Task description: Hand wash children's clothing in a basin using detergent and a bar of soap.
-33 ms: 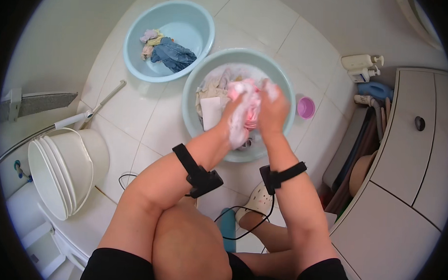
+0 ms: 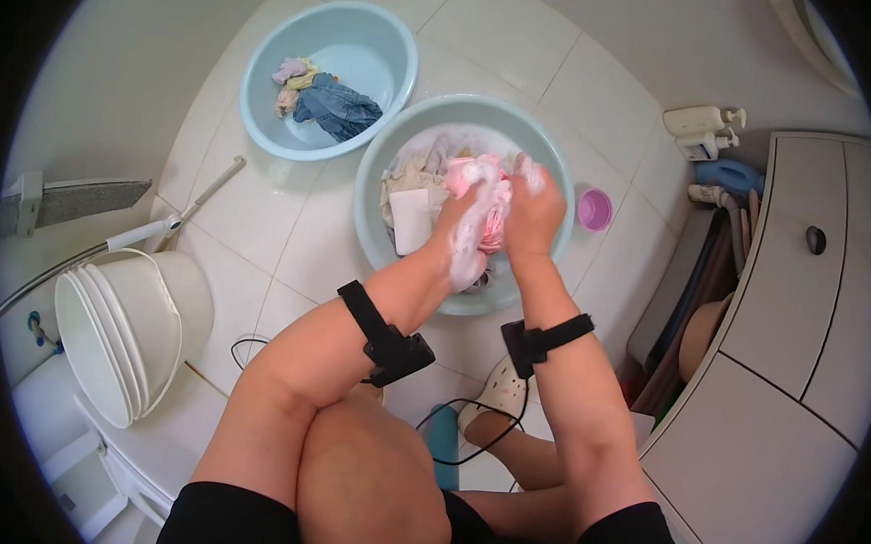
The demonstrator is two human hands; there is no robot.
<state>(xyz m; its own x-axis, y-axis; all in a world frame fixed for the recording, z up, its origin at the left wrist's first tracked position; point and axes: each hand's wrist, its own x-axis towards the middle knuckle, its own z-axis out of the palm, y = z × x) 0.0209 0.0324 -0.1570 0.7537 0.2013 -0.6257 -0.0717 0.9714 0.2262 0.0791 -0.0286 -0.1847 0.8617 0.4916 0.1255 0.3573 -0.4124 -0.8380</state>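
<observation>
Over a pale blue-green basin (image 2: 369, 207) of sudsy water, both my hands grip a pink garment (image 2: 496, 217) covered in white foam. My left hand (image 2: 463, 230) is closed on its left side, with thick suds running down the hand and wrist. On the other side, my right hand (image 2: 534, 214) is closed round the cloth, foam on its knuckles. A white block (image 2: 411, 221), which looks like a washboard or soap bar, lies left of my left hand on beige and grey wet clothes (image 2: 397, 186). My fingertips are partly hidden by foam and cloth.
A second light blue basin (image 2: 397, 42) with a blue denim garment (image 2: 338, 107) stands at the far left. A small pink cup (image 2: 594, 209) sits right of the wash basin. White buckets (image 2: 181, 292) lie at left, a cabinet (image 2: 767, 399) at right. A black cable (image 2: 462, 462) hangs between my arms.
My right hand has shifted very slightly, and its motion blur is gone. The pink garment has moved a little between my hands. The rest is the same.
</observation>
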